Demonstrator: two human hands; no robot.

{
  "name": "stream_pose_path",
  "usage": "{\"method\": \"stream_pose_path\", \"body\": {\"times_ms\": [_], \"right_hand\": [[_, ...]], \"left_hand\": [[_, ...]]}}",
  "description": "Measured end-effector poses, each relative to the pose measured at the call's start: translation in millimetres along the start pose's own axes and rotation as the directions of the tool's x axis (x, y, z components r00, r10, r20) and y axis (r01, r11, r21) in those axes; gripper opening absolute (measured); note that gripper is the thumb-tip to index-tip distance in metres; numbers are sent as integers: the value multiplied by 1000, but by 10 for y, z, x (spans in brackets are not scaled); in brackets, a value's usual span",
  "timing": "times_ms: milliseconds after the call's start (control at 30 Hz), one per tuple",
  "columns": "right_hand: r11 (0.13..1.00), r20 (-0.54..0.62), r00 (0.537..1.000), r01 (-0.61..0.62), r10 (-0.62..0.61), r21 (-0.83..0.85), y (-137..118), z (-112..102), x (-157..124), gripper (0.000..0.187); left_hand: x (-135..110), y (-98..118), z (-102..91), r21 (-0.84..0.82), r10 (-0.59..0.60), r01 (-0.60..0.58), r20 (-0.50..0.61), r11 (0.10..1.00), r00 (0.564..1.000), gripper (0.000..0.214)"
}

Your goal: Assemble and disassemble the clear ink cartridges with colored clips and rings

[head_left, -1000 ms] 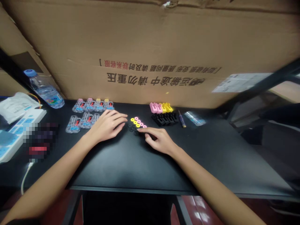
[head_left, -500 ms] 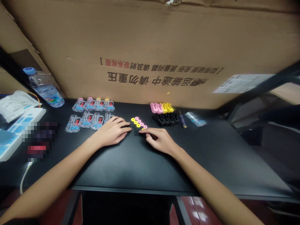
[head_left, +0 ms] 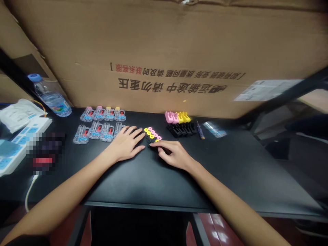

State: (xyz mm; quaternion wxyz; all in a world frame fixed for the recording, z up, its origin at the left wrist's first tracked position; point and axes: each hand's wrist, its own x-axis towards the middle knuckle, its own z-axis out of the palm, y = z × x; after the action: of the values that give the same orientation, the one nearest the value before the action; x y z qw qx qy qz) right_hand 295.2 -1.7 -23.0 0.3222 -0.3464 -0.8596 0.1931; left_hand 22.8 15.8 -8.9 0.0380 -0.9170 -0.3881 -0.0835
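My left hand (head_left: 126,145) lies flat on the black table (head_left: 159,177) with fingers stretched out, its fingertips beside a small cluster of yellow and pink rings (head_left: 152,133) and black rings (head_left: 148,141). My right hand (head_left: 173,153) rests just right of it, forefinger stretched to the black rings and touching them, the other fingers curled under. Neither hand holds anything that shows. Left of my left hand lie two rows of clear plastic parts (head_left: 99,123) with pink, yellow and red bits inside.
Pink and yellow clips (head_left: 176,117) and black clips (head_left: 181,129) sit behind the rings, with a small screwdriver (head_left: 200,130) and a clear bag (head_left: 215,129). A big cardboard box (head_left: 164,58) stands behind. A water bottle (head_left: 50,97) and power strip (head_left: 15,145) are at left.
My left hand has slid right, off the clear parts, toward the rings. My right forefinger has stayed at the black rings, shifting slightly.
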Motion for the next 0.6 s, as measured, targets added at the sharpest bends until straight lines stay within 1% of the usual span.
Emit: {"method": "stream_pose_path", "body": {"times_ms": [167, 333, 400, 467, 600], "right_hand": [[999, -63, 997, 37, -37, 1, 21, -14, 28, 36], [1000, -132, 991, -14, 14, -2, 40, -108, 54, 37], [999, -123, 992, -31, 29, -15, 50, -122, 46, 36], [999, -99, 994, -37, 35, -14, 56, -113, 34, 34], [998, -54, 996, -67, 67, -10, 48, -81, 21, 32]], "left_hand": [[16, 51, -11, -49, 22, -22, 3, 999, 1000, 61], [15, 82, -11, -73, 45, -45, -3, 996, 999, 63], [14, 90, -37, -69, 55, -56, -18, 996, 998, 64], [14, 92, -86, -77, 88, -92, -48, 993, 995, 61], [16, 88, -180, -143, 205, -215, -80, 966, 976, 43]]}}
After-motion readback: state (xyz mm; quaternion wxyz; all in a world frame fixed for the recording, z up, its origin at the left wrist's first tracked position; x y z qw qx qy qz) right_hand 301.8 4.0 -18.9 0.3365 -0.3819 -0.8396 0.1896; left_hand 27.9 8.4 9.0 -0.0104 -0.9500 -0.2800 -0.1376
